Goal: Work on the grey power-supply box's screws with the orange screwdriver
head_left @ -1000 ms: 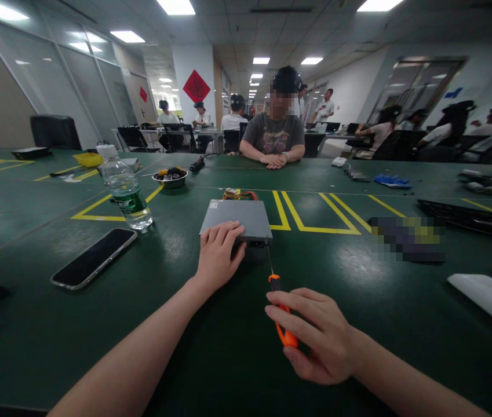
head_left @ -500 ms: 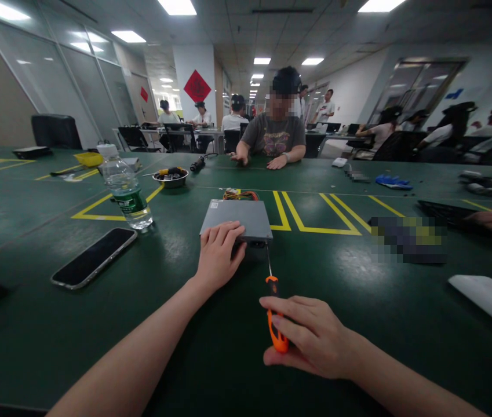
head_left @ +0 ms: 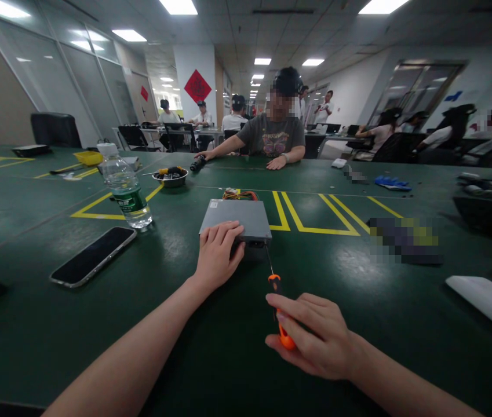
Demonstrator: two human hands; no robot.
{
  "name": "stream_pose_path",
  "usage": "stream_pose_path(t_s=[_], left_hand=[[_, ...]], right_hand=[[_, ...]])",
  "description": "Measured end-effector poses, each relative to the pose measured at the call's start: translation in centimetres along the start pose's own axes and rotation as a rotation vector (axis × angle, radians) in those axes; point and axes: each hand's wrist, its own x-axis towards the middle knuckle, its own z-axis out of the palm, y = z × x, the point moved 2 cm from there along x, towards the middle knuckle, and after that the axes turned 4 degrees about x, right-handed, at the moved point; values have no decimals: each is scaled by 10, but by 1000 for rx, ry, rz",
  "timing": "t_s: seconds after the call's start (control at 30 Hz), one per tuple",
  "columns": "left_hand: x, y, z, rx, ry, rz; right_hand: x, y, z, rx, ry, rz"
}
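- Since the earlier frames the right hand (head_left: 315, 339) has turned a little on the screwdriver (head_left: 279, 313), and the handle now leans the other way; across the counter, a seated person's arm has stretched out toward a black object.
- Nearest the camera, the right hand is clenched around the orange handle, fingers wrapped over it, with the thin dark shaft running forward from the hand.
- At the shaft's far end, the tip meets the near right corner of the grey metal box (head_left: 237, 219), low on its front edge.
- Left of the right hand and slightly beyond it, the left hand (head_left: 218, 255) lies palm down with fingers spread over the box's near edge, pressing it to the counter (head_left: 185, 347) rather than grasping it.
- As a judgement, work on that corner fastener is under way: the lid sits flush and closed, no loose screw is visible near the box, so opening appears largely ahead.
- Left of the left hand lies a dark phone (head_left: 93, 256), and past it stands a water bottle (head_left: 124, 188).
- Beyond the box, coloured wires (head_left: 239, 194) emerge from its back, and further left a small bowl (head_left: 170, 175) holds tools.
- Farthest off, the seated person (head_left: 274, 136) rests both arms on the counter.
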Motion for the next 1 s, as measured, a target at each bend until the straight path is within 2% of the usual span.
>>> stream_pose_path(t_s=[0.07, 0.17, 0.37, 0.5, 0.67, 0.77, 0.87, 1.0], left_hand=[[0, 0, 0, 0, -2, 0], [0, -1, 0, 4, -4, -4], [0, -1, 0, 5, -3, -2], [0, -1, 1, 2, -8, -7], [0, -1, 0, 3, -6, -3], [-1, -1, 1, 0, 1, -4], [-1, -1, 1, -1, 3, -6], [-1, -1, 1, 1, 3, -3]], right_hand=[[-2, 0, 0, 9, 39, 19], [-1, 1, -1, 40, 31, 58], [7, -1, -2, 24, -133, 21], [8, -3, 2, 30, -101, 33], [3, -2, 5, 100, -66, 138], [3, -1, 4, 125, -127, 165], [7, -2, 2, 73, -182, 117], [6, -2, 3, 25, -69, 57]])
